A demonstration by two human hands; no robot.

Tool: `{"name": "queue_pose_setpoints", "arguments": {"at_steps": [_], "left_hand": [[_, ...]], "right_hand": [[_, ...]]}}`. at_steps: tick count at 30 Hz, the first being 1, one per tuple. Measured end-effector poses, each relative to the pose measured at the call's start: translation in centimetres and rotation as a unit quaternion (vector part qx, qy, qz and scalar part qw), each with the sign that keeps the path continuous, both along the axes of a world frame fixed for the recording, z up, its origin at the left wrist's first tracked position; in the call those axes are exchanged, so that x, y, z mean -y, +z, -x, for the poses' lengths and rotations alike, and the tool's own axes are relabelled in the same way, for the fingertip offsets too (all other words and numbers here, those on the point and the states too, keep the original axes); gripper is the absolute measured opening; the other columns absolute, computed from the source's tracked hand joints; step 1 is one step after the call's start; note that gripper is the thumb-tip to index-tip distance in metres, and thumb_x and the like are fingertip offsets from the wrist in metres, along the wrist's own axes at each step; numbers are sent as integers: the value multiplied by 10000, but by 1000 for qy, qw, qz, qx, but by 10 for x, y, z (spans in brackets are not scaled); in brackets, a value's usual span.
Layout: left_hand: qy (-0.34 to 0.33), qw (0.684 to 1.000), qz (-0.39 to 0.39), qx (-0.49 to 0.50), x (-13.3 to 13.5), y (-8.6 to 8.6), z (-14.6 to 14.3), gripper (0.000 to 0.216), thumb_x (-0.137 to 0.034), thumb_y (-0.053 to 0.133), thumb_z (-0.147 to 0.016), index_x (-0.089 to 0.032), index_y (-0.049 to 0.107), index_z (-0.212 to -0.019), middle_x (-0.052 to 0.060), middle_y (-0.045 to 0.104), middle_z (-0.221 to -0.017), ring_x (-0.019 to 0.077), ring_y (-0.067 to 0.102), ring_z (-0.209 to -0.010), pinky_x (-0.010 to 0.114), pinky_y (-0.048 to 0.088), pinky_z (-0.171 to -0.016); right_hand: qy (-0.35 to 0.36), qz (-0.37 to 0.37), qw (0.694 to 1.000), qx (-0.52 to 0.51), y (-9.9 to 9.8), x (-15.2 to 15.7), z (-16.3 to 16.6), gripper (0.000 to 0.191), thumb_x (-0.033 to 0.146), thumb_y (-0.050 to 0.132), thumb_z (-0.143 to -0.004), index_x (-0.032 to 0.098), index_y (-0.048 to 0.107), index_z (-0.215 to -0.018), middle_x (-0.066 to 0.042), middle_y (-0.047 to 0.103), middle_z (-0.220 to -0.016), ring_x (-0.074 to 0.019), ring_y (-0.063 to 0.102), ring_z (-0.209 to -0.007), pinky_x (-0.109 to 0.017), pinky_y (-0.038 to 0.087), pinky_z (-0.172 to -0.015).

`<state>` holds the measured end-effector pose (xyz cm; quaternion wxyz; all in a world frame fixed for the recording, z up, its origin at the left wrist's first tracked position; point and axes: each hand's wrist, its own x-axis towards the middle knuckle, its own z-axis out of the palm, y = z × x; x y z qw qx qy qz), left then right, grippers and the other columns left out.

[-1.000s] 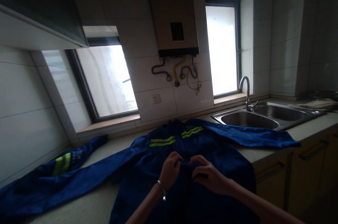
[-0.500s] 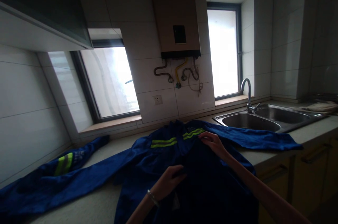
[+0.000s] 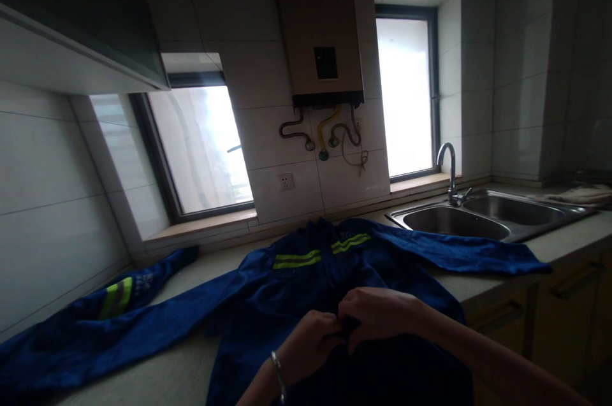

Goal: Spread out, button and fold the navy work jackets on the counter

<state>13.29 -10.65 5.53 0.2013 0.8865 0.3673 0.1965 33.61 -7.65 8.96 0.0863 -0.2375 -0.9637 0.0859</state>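
A dark blue work jacket (image 3: pixel 272 294) with yellow-green striped bands across the chest lies spread on the counter, its sleeves stretched out to both sides. Over the middle of its front, my left hand (image 3: pixel 313 339), with a bracelet at the wrist, has its fingers closed on the cloth. My right hand (image 3: pixel 375 313) meets it there, fingers curled and pinching the jacket front. The fingertips nearly touch, and the exact bit of cloth between them is hidden in shadow.
Another blue garment piece (image 3: pixel 117 297) with a yellow-green band lies at the left. A double steel sink (image 3: pixel 509 234) with a faucet (image 3: pixel 449 167) is set into the counter (image 3: pixel 186 368) at the right. A water heater (image 3: pixel 318 23) hangs on the wall between two windows.
My right hand has come down from the right chest stripe to the jacket's middle, beside my left hand. My left hand has shifted slightly right and lower.
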Motion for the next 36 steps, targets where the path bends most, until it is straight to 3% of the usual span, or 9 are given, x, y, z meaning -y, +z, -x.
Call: {"name": "queue_pose_setpoints", "arguments": {"at_steps": [6,12,14,16,18,20,26,30,36], "left_hand": [[66,995,-68,-39,-4,-10,5,200,-148,489,-848,-173,679,-791,23,675,-732,145,624,-683,210,361,-607],[191,972,7,139,-9,-7,0,318,-357,483,-883,-146,715,-830,23,716,-754,158,613,-683,215,398,-613],[180,974,68,122,-9,2,6,380,-432,501,-865,-132,725,-800,15,703,-705,154,591,-647,215,389,-576],[86,981,168,33,-6,16,18,353,-474,608,-784,-156,741,-864,4,714,-750,165,605,-682,218,412,-602],[7,970,241,-31,-1,30,31,402,-483,694,-708,-236,716,-1025,2,727,-901,200,632,-811,247,454,-704],[5,968,250,4,1,41,44,425,-484,674,-737,-313,661,-1126,4,701,-1057,222,623,-950,294,461,-815],[91,962,204,155,-19,46,68,334,-499,532,-843,-243,718,-948,28,731,-855,212,661,-813,291,483,-706],[129,959,188,168,-30,45,81,348,-489,531,-841,-205,715,-920,21,728,-797,193,663,-750,268,476,-656],[147,959,165,178,-34,44,93,357,-489,527,-847,-195,716,-921,40,728,-791,193,661,-731,280,479,-658]], "right_hand": [[25,-114,993,-36,-25,-9,-1,406,499,503,-887,154,652,-732,-16,637,-694,-117,594,-684,-216,393,-659],[-38,-205,972,-108,-50,-15,-2,403,282,383,-960,140,628,-673,-37,631,-650,-110,555,-643,-292,398,-807],[-55,-109,988,-98,-48,-15,-5,412,398,476,-916,135,629,-639,-27,621,-617,-107,546,-609,-271,418,-753],[-18,88,995,-37,-43,-16,-9,442,550,596,-794,141,646,-634,-2,609,-577,-102,549,-563,-222,431,-639],[36,278,960,6,-38,-23,-10,436,598,634,-727,165,686,-722,14,634,-613,-109,586,-573,-186,428,-564],[44,335,940,-38,-34,-40,-6,401,574,608,-760,195,709,-847,12,675,-715,-128,630,-658,-178,441,-574],[-167,91,960,-206,-35,-144,42,286,304,568,-817,201,681,-1059,-36,682,-1014,-211,632,-913,-254,465,-802],[-269,64,942,-190,-43,-210,76,378,237,474,-851,180,597,-1204,-101,593,-1206,-251,503,-1165,-293,354,-984],[-392,89,908,-117,-62,-260,105,546,459,483,-853,170,494,-1316,-180,406,-1385,-348,347,-1276,-473,274,-1009]]}}
